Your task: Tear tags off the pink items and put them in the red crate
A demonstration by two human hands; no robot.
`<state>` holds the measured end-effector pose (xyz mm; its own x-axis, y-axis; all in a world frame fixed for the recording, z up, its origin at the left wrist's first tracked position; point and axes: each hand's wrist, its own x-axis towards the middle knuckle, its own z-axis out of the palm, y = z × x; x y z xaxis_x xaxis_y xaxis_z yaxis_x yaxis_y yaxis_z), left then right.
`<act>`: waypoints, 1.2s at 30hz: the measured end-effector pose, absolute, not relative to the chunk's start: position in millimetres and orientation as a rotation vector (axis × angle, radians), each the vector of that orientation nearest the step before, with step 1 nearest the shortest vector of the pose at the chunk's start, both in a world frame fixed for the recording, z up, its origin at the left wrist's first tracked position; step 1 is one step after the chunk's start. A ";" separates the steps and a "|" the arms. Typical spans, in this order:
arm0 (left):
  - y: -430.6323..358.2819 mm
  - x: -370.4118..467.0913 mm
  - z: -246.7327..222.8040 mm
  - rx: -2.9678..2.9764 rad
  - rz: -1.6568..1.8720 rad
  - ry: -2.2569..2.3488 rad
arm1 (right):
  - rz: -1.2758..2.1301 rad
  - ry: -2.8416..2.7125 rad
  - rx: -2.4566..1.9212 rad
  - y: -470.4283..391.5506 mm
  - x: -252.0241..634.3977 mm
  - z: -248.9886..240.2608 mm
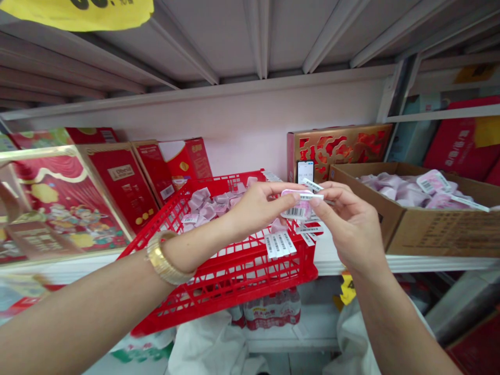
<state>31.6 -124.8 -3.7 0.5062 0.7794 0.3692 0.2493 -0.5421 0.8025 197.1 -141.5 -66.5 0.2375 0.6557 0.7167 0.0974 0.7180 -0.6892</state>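
My left hand (265, 204), with a gold bracelet at the wrist, pinches a small pink-lidded pack (296, 211) printed with a barcode. A narrow white barcode sticker (314, 197) lies along the pack's upper edge, and the fingers of my right hand (353, 221) are closed on its end. Another white label (311, 185) shows by the right fingertips. Below both hands, strips of barcode stickers (279, 245) hang over the rim of a red plastic basket (308, 270). Inside it lie many pale pink packs (207, 203), partly hidden by my left forearm.
A cardboard box (441, 232) of similar packs stands at right. Behind my hands, a phone (305, 171) leans upright against a red-gold box (339, 146). Red gift boxes (113, 177) line the left. A shelf (273, 31) hangs overhead; wrapped bottles (273, 311) sit below.
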 end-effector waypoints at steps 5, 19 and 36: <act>-125.7 31.0 -3.7 2.032 0.925 0.822 | 0.424 -1.297 -0.704 -140.4 197.0 -69.0; -125.5 33.8 -8.9 1.756 0.860 0.760 | 0.439 -1.305 -0.718 -139.4 200.0 -72.5; -124.5 30.0 1.9 2.221 0.820 0.790 | 0.324 -1.392 -0.793 -149.8 205.3 -62.1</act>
